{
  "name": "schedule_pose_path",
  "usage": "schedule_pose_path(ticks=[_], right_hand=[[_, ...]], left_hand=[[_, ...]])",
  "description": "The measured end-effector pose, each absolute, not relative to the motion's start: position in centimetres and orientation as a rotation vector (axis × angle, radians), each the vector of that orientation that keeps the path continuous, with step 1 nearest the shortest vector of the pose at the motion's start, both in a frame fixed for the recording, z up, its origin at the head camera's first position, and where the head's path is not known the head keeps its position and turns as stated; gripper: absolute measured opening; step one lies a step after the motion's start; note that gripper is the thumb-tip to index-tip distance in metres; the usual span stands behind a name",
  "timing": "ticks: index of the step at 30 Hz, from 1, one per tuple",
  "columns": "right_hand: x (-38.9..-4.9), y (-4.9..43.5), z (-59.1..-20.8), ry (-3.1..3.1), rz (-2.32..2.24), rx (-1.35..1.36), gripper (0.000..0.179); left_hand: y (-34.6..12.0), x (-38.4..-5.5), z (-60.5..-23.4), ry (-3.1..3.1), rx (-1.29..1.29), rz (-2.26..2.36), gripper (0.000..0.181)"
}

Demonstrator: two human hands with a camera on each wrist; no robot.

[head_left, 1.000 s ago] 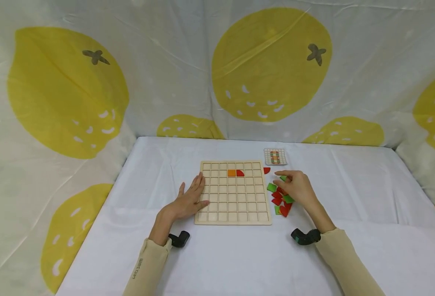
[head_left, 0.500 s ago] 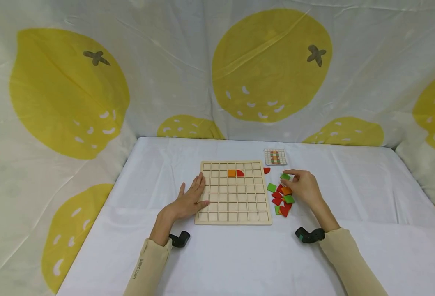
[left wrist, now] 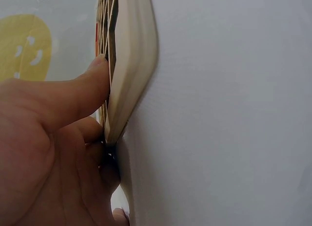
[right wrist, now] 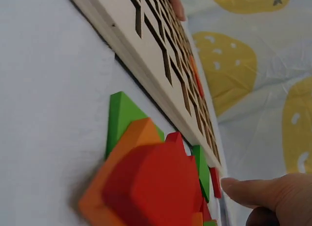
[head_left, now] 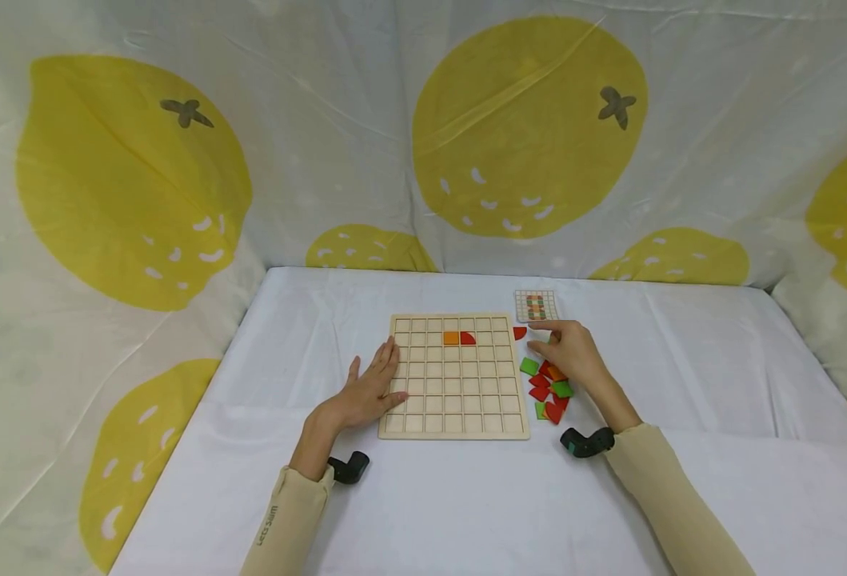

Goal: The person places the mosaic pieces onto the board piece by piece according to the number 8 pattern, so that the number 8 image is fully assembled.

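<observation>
A wooden grid board (head_left: 452, 400) lies on the white table. My left hand (head_left: 361, 392) rests at its left edge, fingers straight; in the left wrist view the thumb (left wrist: 80, 97) touches the board's rim. An orange square tile (head_left: 451, 338) and a red quarter-round tile (head_left: 468, 338) sit side by side in the upper cells. My right hand (head_left: 570, 350) hovers right of the board, thumb and index finger apart, with nothing visible between them. Just left of its fingertips lies a loose red tile (head_left: 520, 333) beside the board. A green tile under this hand is mostly hidden.
Right of the board lies a heap of red, orange and green tiles, with a red tile (head_left: 539, 394) and a green tile (head_left: 562, 390) among them. A small card (head_left: 535, 306) with a coloured grid pattern lies behind the right hand. Lemon-print cloth stands around the table.
My right hand drew back to the right, then moved left and away from me, its fingertips now close to the loose red tile. The left hand and the board stayed put.
</observation>
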State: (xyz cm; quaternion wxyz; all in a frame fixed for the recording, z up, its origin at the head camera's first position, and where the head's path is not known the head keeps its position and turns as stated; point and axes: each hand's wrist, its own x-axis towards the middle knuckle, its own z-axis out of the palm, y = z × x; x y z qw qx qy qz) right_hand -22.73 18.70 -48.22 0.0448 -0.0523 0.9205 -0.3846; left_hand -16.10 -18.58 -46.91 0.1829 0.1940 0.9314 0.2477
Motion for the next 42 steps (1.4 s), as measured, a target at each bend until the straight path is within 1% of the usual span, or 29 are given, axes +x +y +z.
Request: schedule_pose_path(ticks=[10,19,21,31,39,42], right_hand=[[-23.7,17.6,-48.3,2.808,-1.147,-0.127,0.040],[-23.1,17.7,-48.3,2.870,-1.167,-0.072,0.027],[-22.9,17.8,-48.2,2.871,-1.169,-0.056,0.026],[-21.5,18.4,-47.5,2.824,-1.102,-0.071,0.033],[-21.9,18.6,-47.4,2.742,-1.131,-0.097,0.036],[-22.0,18.6,-47.6,2.718,-1.147,-0.106,0.033]], left_hand=[[-18.4,-16.1,-46.7,2.612,0.558,0.728,0.083],[-18.4,-16.0,-46.5,2.612,0.561,0.739,0.084],[-18.5,-16.0,-46.5,2.615,0.560,0.734,0.083],[-18.6,-16.1,-46.6,2.615,0.555,0.718,0.083],[-18.6,-15.9,-46.5,2.611,0.559,0.732,0.085],[-18.6,-16.0,-46.6,2.614,0.561,0.726,0.084]])
